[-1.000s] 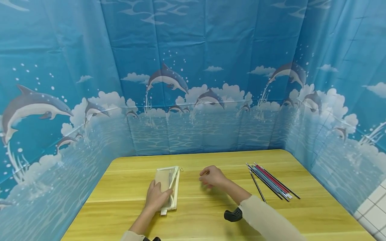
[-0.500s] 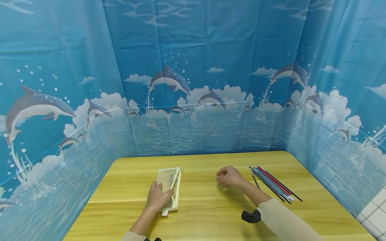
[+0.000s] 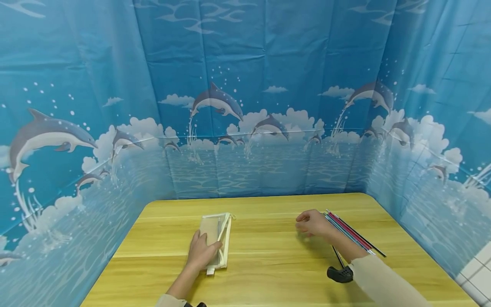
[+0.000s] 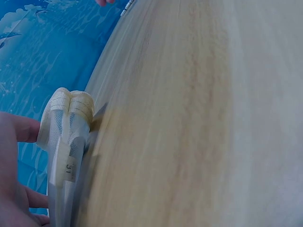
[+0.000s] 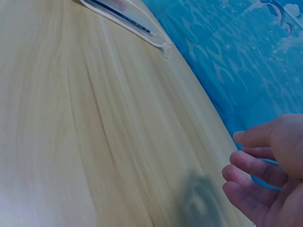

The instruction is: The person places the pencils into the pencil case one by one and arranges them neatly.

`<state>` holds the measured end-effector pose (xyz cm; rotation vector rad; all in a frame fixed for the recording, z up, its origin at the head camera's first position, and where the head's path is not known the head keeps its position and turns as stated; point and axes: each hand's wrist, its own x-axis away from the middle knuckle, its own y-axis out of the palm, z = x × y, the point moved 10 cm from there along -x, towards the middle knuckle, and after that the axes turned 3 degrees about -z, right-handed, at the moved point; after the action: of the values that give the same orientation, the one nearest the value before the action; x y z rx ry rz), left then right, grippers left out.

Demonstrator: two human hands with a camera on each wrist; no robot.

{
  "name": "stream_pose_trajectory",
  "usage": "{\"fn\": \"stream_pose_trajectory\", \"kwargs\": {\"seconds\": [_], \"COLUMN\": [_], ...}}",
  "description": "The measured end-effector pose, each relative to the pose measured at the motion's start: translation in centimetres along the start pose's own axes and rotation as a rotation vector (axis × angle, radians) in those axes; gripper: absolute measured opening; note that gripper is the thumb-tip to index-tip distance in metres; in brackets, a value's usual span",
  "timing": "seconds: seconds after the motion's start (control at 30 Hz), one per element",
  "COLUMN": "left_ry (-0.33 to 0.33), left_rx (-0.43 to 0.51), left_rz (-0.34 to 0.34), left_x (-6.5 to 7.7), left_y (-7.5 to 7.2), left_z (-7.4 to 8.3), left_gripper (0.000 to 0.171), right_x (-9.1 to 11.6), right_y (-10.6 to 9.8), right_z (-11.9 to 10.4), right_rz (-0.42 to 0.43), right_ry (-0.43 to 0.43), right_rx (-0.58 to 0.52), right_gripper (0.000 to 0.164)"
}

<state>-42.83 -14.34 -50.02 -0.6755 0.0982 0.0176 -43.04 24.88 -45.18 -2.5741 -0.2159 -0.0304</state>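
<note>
A cream mesh pencil case lies on the left half of the table, its zip side gaping. My left hand holds it by its near part, thumb along the zipped edge. Through the mesh, the right wrist view shows a dark pencil inside. My right hand hovers over the table just left of the loose pencils, fingers loosely bent, nothing between them. Its forearm hides part of those pencils, which are black, red and bluish.
The wood-grain table ends against a blue dolphin-print curtain at the back and sides. One black pencil lies apart from the bundle, beneath the right forearm. White tiles show at the far right.
My right hand has moved steadily right, away from the pencil case and up to the pencils. My left hand and the case have stayed in place.
</note>
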Motion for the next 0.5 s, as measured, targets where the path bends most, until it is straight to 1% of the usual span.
{"fn": "stream_pose_trajectory", "kwargs": {"seconds": [0.3,0.5], "left_ry": [-0.003,-0.003], "left_rx": [-0.006,-0.010], "left_rz": [0.004,0.003], "left_x": [0.0,0.1], "left_y": [0.0,0.0], "left_z": [-0.1,-0.1], "left_gripper": [0.081,0.082], "right_x": [1.1,1.6], "right_y": [-3.2,-5.4], "right_z": [1.5,3.4], "right_rz": [0.009,0.058], "right_ry": [0.019,0.025], "right_rx": [0.036,0.075], "right_gripper": [0.038,0.040]}}
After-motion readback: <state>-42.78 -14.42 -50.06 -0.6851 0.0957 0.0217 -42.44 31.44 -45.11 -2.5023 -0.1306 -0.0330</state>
